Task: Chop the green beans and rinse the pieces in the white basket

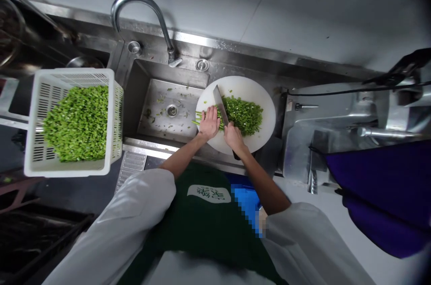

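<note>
While steel cleaver [220, 104] chops, round board [261, 96].

White short sleeves [134, 213] wide and loose above the elbows, bare forearms, dark green apron [202, 226] between the sleeves, pale patch [210, 194] with green markings on the apron's chest, bare left hand [209, 123], bare right hand [234, 137]

board [261, 96] white | greens [244, 114] green | basket [37, 96] white | apron [205, 222] dark green
</note>
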A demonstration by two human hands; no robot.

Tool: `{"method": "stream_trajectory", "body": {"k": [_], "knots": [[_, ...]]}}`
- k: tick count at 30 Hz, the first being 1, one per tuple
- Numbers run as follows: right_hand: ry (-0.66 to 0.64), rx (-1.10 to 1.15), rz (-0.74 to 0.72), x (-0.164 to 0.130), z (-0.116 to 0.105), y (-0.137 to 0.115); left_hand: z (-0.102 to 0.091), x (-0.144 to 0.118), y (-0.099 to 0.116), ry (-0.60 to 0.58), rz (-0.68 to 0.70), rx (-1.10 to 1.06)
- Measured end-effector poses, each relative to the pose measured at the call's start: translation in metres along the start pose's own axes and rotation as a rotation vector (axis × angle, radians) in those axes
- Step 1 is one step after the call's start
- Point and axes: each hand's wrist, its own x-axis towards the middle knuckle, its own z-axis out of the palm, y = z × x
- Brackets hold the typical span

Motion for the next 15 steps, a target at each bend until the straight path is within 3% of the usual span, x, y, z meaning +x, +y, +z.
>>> {"method": "stream_trajectory", "body": {"k": [3, 8, 15], "knots": [[-0.013, -0.009, -0.031, -0.003, -0.01, 0.006, -0.011, -0.007, 0.0, 0.03, -0.022, -0.003], [0.049, -0.05, -0.001, -0.032, -0.022, 0.009, -0.024, -0.017, -0.002, 0.134, -0.098, -0.014], [-0.036, -0.051, -0.011, -0.046, -0.012, -0.002, -0.005, -0.003, 0.003, 0.045, -0.097, -0.026]]}}
